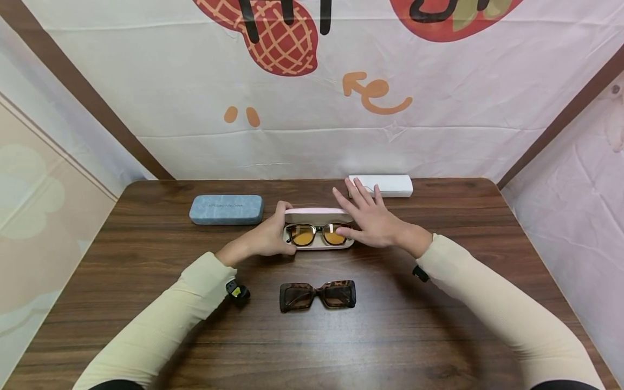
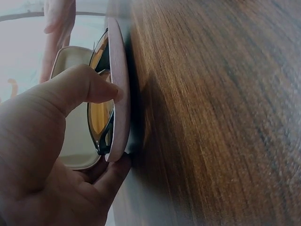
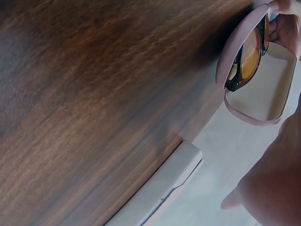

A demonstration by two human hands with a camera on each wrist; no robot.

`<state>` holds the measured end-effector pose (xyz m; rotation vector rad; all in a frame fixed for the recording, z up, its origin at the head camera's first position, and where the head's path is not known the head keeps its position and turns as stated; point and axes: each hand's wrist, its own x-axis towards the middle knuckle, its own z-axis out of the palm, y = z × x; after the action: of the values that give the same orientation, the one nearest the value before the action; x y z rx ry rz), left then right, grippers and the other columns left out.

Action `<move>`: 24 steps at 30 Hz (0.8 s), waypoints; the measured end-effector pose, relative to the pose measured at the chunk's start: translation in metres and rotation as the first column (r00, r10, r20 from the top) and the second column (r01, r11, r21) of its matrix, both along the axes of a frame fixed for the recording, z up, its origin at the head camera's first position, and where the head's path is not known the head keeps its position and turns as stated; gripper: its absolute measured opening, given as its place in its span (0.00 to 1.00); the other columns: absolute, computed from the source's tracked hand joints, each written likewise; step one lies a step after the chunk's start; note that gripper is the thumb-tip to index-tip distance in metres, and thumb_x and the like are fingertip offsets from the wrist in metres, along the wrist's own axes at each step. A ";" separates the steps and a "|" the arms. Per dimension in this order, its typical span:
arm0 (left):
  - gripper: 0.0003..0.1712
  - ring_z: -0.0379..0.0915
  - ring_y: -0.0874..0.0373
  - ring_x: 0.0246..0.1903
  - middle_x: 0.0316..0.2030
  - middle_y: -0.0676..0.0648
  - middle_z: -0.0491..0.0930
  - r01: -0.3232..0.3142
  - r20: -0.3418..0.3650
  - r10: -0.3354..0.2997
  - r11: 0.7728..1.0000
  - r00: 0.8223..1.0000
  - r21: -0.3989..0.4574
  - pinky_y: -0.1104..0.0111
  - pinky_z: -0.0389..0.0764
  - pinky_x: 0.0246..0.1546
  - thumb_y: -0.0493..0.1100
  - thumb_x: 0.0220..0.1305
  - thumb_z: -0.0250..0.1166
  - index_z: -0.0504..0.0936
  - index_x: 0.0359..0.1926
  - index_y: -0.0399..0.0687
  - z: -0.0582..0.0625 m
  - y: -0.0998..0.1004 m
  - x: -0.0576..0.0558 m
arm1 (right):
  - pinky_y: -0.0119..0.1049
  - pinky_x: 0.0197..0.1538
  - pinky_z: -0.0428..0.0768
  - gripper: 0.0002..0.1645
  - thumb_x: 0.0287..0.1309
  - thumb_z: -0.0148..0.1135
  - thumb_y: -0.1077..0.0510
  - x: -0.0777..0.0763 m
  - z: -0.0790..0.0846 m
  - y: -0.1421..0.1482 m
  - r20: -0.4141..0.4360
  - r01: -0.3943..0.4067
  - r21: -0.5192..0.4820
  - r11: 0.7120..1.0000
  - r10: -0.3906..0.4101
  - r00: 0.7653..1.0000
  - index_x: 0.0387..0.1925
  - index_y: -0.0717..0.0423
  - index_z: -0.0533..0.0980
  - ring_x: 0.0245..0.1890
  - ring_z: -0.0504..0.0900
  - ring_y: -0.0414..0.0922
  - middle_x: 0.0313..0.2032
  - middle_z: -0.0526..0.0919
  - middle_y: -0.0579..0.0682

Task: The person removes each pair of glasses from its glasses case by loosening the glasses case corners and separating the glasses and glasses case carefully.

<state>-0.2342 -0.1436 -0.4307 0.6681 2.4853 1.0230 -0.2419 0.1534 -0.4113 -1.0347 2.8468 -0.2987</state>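
An open pink glasses case [image 1: 319, 211] sits on the table with its lid raised at the back. Inside lie dark-framed glasses with yellow lenses [image 1: 303, 235]. My left hand [image 1: 265, 234] grips the left end of the case; in the left wrist view the thumb presses the front rim of the pink case [image 2: 121, 101] and fingers curl beneath its end. At the right end, my right hand [image 1: 377, 225] has its fingers spread, the thumb overlapping the right lens in the head view. Whether it touches the case I cannot tell. Tortoiseshell sunglasses [image 1: 318, 296] lie nearer to me.
A blue glasses case [image 1: 226, 209], closed, lies at the back left. Behind my right hand is a white case [image 1: 390, 186], close to the table's back edge. A printed cloth [image 1: 302, 146] hangs behind the wooden table [image 1: 390, 336].
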 end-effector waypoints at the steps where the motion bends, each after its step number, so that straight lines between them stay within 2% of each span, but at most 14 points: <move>1: 0.51 0.72 0.46 0.46 0.57 0.30 0.71 -0.001 0.000 0.001 1.000 1.000 0.002 0.56 0.71 0.44 0.36 0.57 0.73 0.45 0.69 0.37 0.001 0.000 0.000 | 0.69 0.71 0.30 0.53 0.73 0.49 0.31 0.000 0.000 0.000 -0.004 -0.004 0.002 1.000 0.004 1.000 0.82 0.42 0.32 0.79 0.27 0.58 0.79 0.22 0.55; 7: 0.51 0.72 0.45 0.49 0.58 0.30 0.70 -0.005 0.002 0.005 1.000 1.000 0.000 0.55 0.71 0.47 0.36 0.57 0.73 0.45 0.69 0.38 0.003 0.001 0.001 | 0.69 0.71 0.30 0.55 0.71 0.53 0.31 0.004 0.000 -0.001 -0.043 -0.038 0.017 0.999 0.039 0.998 0.82 0.44 0.35 0.79 0.27 0.57 0.79 0.23 0.56; 12: 0.52 0.71 0.47 0.41 0.56 0.30 0.71 -0.006 0.010 0.006 1.000 1.000 -0.006 0.56 0.70 0.42 0.36 0.58 0.73 0.44 0.70 0.37 0.002 0.000 0.000 | 0.69 0.71 0.29 0.57 0.69 0.57 0.33 0.008 -0.001 -0.004 -0.072 -0.083 0.032 0.996 0.085 0.994 0.82 0.45 0.36 0.79 0.23 0.54 0.79 0.23 0.56; 15: 0.52 0.72 0.46 0.44 0.57 0.30 0.70 -0.006 0.006 0.006 1.000 1.000 0.002 0.55 0.72 0.46 0.35 0.57 0.73 0.44 0.69 0.36 0.001 0.000 0.000 | 0.67 0.71 0.27 0.57 0.69 0.56 0.32 0.011 0.000 -0.005 -0.088 -0.115 0.037 0.993 0.117 0.989 0.82 0.46 0.37 0.78 0.21 0.54 0.79 0.23 0.56; 19: 0.52 0.71 0.42 0.56 0.61 0.29 0.68 0.001 -0.004 -0.001 1.000 1.000 0.018 0.52 0.72 0.55 0.35 0.56 0.73 0.45 0.69 0.36 0.001 0.001 -0.001 | 0.68 0.72 0.29 0.56 0.69 0.53 0.29 0.016 0.001 -0.007 -0.112 -0.143 0.064 0.988 0.150 0.982 0.82 0.46 0.38 0.78 0.21 0.53 0.79 0.24 0.57; 24: 0.51 0.71 0.41 0.57 0.60 0.29 0.67 0.015 -0.015 -0.014 0.999 1.000 0.033 0.50 0.72 0.57 0.34 0.55 0.73 0.45 0.67 0.36 0.001 0.001 -0.001 | 0.69 0.72 0.34 0.56 0.69 0.51 0.28 0.020 0.001 -0.008 -0.158 -0.184 0.093 0.979 0.197 0.968 0.82 0.47 0.40 0.79 0.26 0.55 0.79 0.26 0.59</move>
<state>-0.2353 -0.1429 -0.4302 0.7052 2.4769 1.0599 -0.2214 0.1451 -0.4099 -1.3645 2.8435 -0.0881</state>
